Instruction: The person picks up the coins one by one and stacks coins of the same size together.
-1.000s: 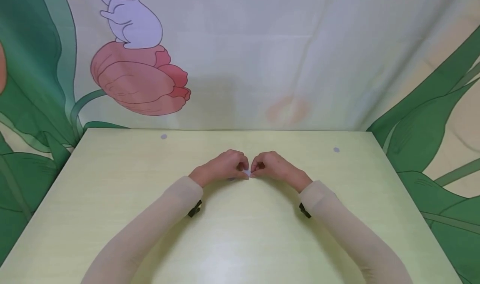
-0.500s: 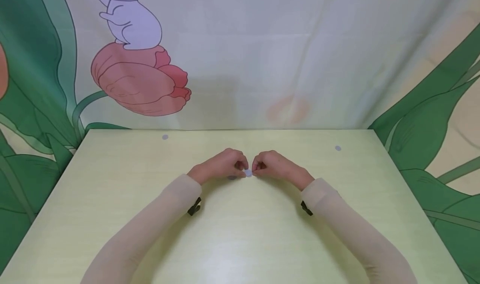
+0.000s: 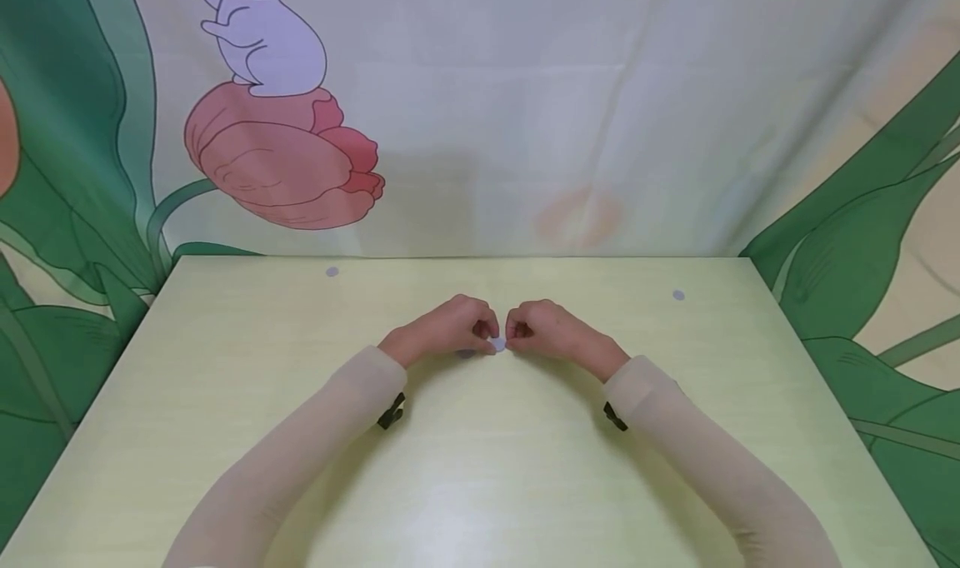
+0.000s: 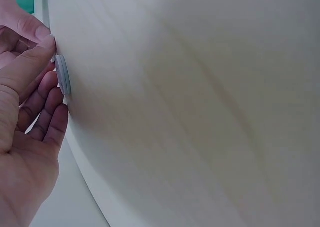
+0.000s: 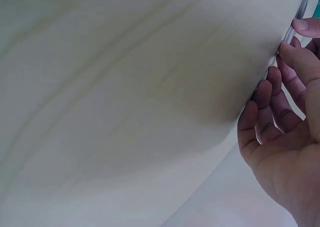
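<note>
Near the middle of the table, a small pale round disc (image 3: 498, 346) sits between my two hands. My left hand (image 3: 452, 326) pinches its left side between thumb and fingers. From the other side, my right hand (image 3: 553, 330) holds the right edge with its thumb and fingertips. Another disc (image 3: 466, 354) lies on the table under the left hand, mostly covered in the head view; seen edge-on in the left wrist view, this grey disc (image 4: 63, 75) has a layered rim. The right wrist view shows the held disc (image 5: 289, 33) only as a thin edge.
The pale table (image 3: 480, 468) reaches back to a printed curtain (image 3: 480, 118). Two similar discs lie apart near its far side, a left disc (image 3: 332, 272) and a right disc (image 3: 678, 295).
The fingertips have drawn slightly apart, the right hand shifting a little to the right, and more of the disc between them shows. Both hands otherwise keep their place.
</note>
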Action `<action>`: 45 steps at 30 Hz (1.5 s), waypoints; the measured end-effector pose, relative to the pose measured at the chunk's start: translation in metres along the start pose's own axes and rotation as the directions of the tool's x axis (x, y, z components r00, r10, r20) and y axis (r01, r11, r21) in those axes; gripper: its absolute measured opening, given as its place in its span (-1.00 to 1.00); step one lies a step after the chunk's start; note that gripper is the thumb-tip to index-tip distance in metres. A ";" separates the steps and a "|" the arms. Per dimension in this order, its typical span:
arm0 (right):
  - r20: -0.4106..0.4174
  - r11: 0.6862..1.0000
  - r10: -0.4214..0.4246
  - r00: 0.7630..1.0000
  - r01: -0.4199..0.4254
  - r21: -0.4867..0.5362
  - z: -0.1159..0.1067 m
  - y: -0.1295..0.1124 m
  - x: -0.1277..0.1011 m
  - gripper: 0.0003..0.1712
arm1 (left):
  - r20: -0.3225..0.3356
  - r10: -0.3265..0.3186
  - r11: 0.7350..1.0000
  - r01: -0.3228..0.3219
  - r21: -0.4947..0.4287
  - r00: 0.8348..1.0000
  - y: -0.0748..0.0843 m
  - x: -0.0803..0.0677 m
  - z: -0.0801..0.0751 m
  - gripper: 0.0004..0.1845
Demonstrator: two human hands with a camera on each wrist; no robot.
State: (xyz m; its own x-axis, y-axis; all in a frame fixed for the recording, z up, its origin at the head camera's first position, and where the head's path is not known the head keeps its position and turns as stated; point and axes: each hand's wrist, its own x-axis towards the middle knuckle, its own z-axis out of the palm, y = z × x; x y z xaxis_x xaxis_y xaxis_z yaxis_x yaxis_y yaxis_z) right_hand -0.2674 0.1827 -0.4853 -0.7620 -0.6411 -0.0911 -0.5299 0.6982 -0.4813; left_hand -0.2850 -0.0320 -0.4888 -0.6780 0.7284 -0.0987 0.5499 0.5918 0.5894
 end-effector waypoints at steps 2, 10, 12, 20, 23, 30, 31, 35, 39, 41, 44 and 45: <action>0.000 1.000 -0.006 1.000 0.006 -0.003 -0.001 -0.001 -0.001 -0.92 | 0.000 0.004 1.000 -0.004 0.000 1.000 0.000 0.000 0.000 -0.86; 0.028 0.999 -0.048 0.998 0.049 -0.013 -0.009 -0.001 -0.003 -0.99 | -0.007 0.019 1.000 -0.019 0.007 1.000 0.001 0.000 -0.001 -0.84; 0.025 0.998 -0.064 0.998 0.064 -0.013 -0.012 0.001 -0.005 -0.97 | -0.008 0.015 1.000 -0.015 0.008 1.000 0.001 -0.001 -0.001 -0.84; -0.016 1.000 0.000 1.000 0.000 -0.007 -0.030 0.022 -0.015 -0.85 | -0.013 -0.004 0.999 0.004 -0.040 1.000 -0.002 -0.002 0.001 -0.83; -0.040 1.000 0.008 0.999 -0.009 -0.021 -0.039 0.032 -0.022 -0.84 | -0.026 -0.016 0.994 0.013 -0.107 1.000 -0.006 -0.004 0.003 -0.84; -0.132 0.998 0.050 0.990 -0.054 -0.030 -0.070 0.058 -0.048 -0.80 | -0.011 -0.006 0.972 0.003 -0.233 1.000 -0.020 -0.004 0.003 -0.75; -0.147 0.997 0.069 0.987 -0.073 -0.022 -0.074 0.063 -0.052 -0.79 | -0.007 0.003 0.971 -0.005 -0.241 1.000 -0.021 -0.004 0.003 -0.73; -0.237 0.984 0.179 0.955 -0.172 0.048 -0.093 0.084 -0.068 -0.76 | 0.007 0.026 0.970 -0.024 -0.242 1.000 -0.025 -0.003 0.002 -0.68; -0.299 0.952 0.303 0.905 -0.276 0.130 -0.107 0.104 -0.088 -0.71 | 0.014 0.031 0.975 -0.027 -0.223 0.999 -0.026 -0.002 0.002 -0.67; -0.314 0.938 0.345 0.885 -0.312 0.154 -0.113 0.113 -0.097 -0.67 | 0.013 0.027 0.975 -0.024 -0.222 1.000 -0.026 -0.001 0.003 -0.68; -0.322 0.919 0.391 0.862 -0.345 0.191 -0.119 0.124 -0.110 -0.62 | 0.010 0.024 0.974 -0.021 -0.227 1.000 -0.026 0.000 0.003 -0.70; -0.322 0.912 0.405 0.856 -0.356 0.203 -0.120 0.128 -0.114 -0.60 | 0.008 0.023 0.973 -0.021 -0.229 1.000 -0.026 0.000 0.003 -0.70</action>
State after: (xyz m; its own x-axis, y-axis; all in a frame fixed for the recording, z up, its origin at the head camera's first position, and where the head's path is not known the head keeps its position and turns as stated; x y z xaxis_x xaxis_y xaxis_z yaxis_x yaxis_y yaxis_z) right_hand -0.2933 0.3833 -0.4321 -0.9866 -0.1629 0.0079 -0.1368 0.8001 -0.5840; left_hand -0.2979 -0.0461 -0.5061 -0.6608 0.7449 -0.0916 0.4377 0.4817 0.7592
